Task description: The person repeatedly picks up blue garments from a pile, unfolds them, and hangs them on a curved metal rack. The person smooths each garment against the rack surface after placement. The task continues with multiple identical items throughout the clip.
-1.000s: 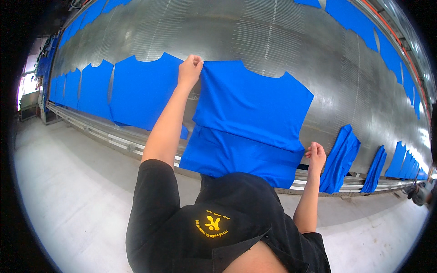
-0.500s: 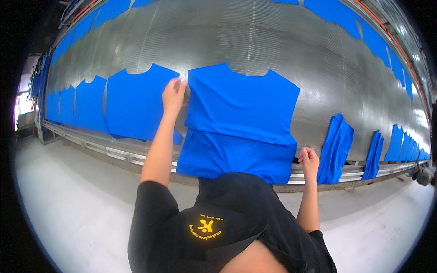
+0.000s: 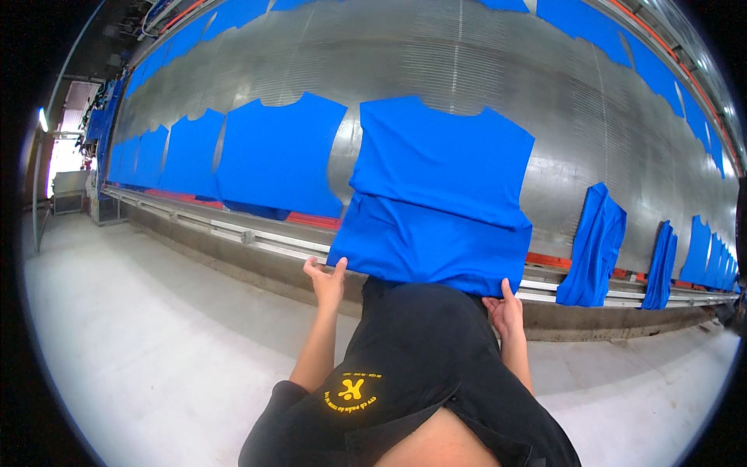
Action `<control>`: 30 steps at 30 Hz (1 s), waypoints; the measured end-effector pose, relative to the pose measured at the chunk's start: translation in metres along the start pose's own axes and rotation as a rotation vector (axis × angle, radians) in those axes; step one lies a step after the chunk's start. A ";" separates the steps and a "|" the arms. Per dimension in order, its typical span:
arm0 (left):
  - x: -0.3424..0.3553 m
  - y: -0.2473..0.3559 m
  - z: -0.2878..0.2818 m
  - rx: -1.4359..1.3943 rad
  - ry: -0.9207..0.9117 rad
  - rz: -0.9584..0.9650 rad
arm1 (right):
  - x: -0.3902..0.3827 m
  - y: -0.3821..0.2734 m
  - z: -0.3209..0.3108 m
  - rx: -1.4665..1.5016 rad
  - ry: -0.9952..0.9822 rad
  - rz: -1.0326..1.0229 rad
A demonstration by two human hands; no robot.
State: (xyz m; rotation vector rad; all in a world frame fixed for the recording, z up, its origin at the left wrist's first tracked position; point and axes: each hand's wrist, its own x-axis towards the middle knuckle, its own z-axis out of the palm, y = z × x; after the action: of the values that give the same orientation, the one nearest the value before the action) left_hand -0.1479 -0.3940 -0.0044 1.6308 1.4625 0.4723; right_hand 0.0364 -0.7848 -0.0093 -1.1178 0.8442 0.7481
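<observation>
A blue shirt-shaped fabric piece (image 3: 443, 140) lies on the grey metal table with a neckline cutout at its far edge and creases across its lower half. My left hand (image 3: 327, 274) grips its near left corner. My right hand (image 3: 502, 300) holds the near right corner, thumb against the cloth and other fingers partly behind it. The lower edge hangs over the table's front, against my black clothing.
More flat blue pieces (image 3: 276, 156) line the left, others (image 3: 695, 249) the right and far edge. Two bunched blue pieces (image 3: 589, 245) hang to my right. Metal rails (image 3: 288, 249) run along the front, above a pale floor (image 3: 156, 327).
My left hand has left the piece's upper left corner and come down to its lower left corner. My right hand has moved down onto the lower right corner.
</observation>
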 end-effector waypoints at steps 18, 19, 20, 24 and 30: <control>0.035 0.119 -0.087 -0.624 -0.185 0.252 | -0.093 -0.123 0.002 -0.553 -0.155 -0.821; 0.037 0.130 -0.090 -0.612 -0.171 0.279 | -0.092 -0.126 -0.002 -0.514 -0.161 -0.851; 0.038 0.140 -0.094 -0.599 -0.155 0.307 | -0.096 -0.129 0.000 -0.474 -0.170 -0.879; 0.033 0.175 -0.105 -0.665 -0.127 0.404 | -0.114 -0.142 0.007 -0.436 -0.150 -0.950; 0.027 0.208 -0.118 -0.746 -0.104 0.507 | -0.134 -0.154 0.026 -0.340 -0.123 -1.013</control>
State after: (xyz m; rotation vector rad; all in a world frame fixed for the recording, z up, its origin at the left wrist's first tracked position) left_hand -0.1058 -0.3132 0.2183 1.3512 0.6404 1.0525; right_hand 0.1071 -0.8140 0.1816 -1.5737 -0.0265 0.0914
